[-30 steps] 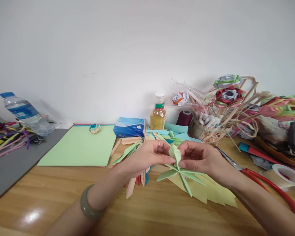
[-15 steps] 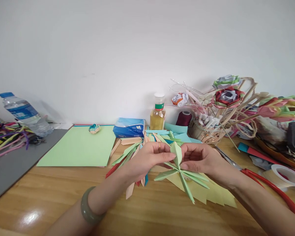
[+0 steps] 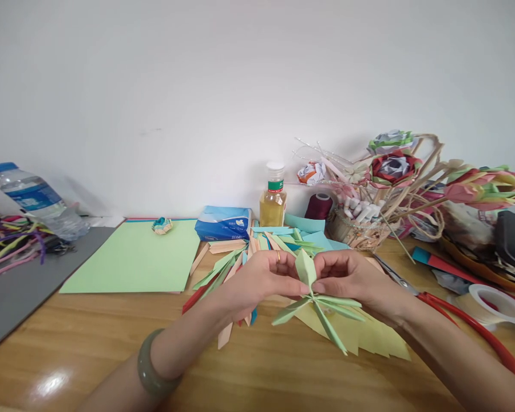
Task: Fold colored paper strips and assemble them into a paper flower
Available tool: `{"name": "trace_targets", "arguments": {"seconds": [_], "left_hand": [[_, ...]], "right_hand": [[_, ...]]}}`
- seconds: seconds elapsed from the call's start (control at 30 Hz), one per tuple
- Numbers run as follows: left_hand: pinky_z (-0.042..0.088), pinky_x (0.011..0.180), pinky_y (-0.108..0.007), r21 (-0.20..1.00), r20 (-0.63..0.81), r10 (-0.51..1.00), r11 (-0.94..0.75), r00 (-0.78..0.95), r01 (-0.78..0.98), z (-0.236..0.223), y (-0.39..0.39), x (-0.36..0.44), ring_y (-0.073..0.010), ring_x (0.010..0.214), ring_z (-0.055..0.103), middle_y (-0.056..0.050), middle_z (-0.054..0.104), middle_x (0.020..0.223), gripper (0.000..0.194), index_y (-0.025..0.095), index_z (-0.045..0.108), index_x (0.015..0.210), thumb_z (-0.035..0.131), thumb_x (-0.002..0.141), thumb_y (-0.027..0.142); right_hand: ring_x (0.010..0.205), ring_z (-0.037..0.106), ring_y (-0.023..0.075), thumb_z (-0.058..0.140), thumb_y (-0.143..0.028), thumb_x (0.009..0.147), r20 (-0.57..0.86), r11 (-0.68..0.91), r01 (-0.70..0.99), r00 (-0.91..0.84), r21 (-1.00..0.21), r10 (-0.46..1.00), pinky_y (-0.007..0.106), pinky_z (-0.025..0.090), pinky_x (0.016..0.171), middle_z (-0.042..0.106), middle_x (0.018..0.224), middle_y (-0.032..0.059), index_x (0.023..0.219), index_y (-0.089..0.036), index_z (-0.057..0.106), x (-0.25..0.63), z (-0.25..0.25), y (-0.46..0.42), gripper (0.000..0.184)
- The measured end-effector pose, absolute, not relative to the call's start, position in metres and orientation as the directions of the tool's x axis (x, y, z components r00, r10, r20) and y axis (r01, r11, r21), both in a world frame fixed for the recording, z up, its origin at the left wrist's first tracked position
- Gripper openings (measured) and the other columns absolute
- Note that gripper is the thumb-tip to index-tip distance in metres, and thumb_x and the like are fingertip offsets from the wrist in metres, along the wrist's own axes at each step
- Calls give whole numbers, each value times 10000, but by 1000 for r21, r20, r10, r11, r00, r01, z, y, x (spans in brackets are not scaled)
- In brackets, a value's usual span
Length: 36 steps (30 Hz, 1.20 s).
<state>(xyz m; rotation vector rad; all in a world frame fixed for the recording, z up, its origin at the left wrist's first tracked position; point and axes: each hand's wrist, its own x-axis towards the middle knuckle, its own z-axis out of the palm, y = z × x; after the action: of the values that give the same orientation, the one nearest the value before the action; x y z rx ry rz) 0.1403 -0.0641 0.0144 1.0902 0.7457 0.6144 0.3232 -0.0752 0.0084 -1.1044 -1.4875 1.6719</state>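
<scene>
While steadying the flower (image 3: pixel 312 298), holding it with both hands at the foot of its upright petal (image 3: pixel 305 268). With left hand (image 3: pixel 257 280), gripping from the 10 o'clock side in a narrow pinch; with right hand (image 3: pixel 363 280), gripping from the 2 o'clock side, just as narrow. Folded from pale green paper, splayed into slim petals towards 3, 5 and 8 o'clock, and overlapping in view some yellow paper (image 3: pixel 364 337) on the desk (image 3: pixel 111 355) at 4 o'clock.

From the flower towards 10 o'clock, partly behind left hand, mixed strips (image 3: pixel 221 266), with a tissue pack (image 3: pixel 223 223) just beyond. At 11 o'clock, a bottle (image 3: pixel 273 209) of yellowish liquid; at 12, a dark red spool (image 3: pixel 319 207); at 1, a basket (image 3: pixel 354 233) near paper roses (image 3: pixel 395 167). Around 3 o'clock, near right wrist, red-handled scissors (image 3: pixel 429 299), then a white roll (image 3: pixel 472 303). Between 9 and 10 o'clock, well apart, a green sheet (image 3: pixel 129 263) bearing a small bud (image 3: pixel 162 225), and farther out a tilted water bottle (image 3: pixel 38 198).
</scene>
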Motion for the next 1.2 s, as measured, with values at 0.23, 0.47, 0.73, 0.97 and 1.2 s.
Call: {"name": "trace_targets", "arguments": {"seconds": [0.23,0.47,0.73,0.97,1.2], "left_hand": [[453,711,-264,859,-306,770,477,560,-185,13,-63,142,-99,660,568,-24,607,710,270,90,642,726,780,514,186],[467,710,-260,820,-360,834,497,419,-285,9,-67,149,-102,635,579,-23,612,676,268,94,620,690,769,468,120],[454,681,-256,848,-341,868,450,361,-281,9,-71,150,-88,593,552,17,570,597,241,119,569,609,758,459,133],[382,584,-212,896,-305,884,392,353,-209,10,-73,152,-66,557,510,13,567,581,102,110,599,614,662,535,113],[410,618,-223,930,-276,911,334,307,-155,13,-73,153,-82,616,530,4,590,647,148,128,568,669,635,543,87]], "right_hand": [[506,414,53,770,-238,563,-187,-202,0,-385,-979,904,180,274,450,534,562,-45,612,-159,602,321,8,-73,192],[523,417,69,755,-285,569,-184,-178,47,-319,-983,930,204,289,484,509,572,-45,619,-165,593,319,6,-74,208],[544,399,76,723,-353,609,-152,-131,88,-307,-987,939,217,292,510,472,589,-50,648,-170,572,316,6,-73,241],[527,386,69,723,-294,604,-99,-76,80,-336,-994,937,214,299,505,467,564,-57,606,-170,553,314,5,-73,210],[568,432,79,701,-284,633,-47,-30,58,-314,-998,948,217,336,533,507,611,-42,650,-173,559,316,5,-73,181]]}}
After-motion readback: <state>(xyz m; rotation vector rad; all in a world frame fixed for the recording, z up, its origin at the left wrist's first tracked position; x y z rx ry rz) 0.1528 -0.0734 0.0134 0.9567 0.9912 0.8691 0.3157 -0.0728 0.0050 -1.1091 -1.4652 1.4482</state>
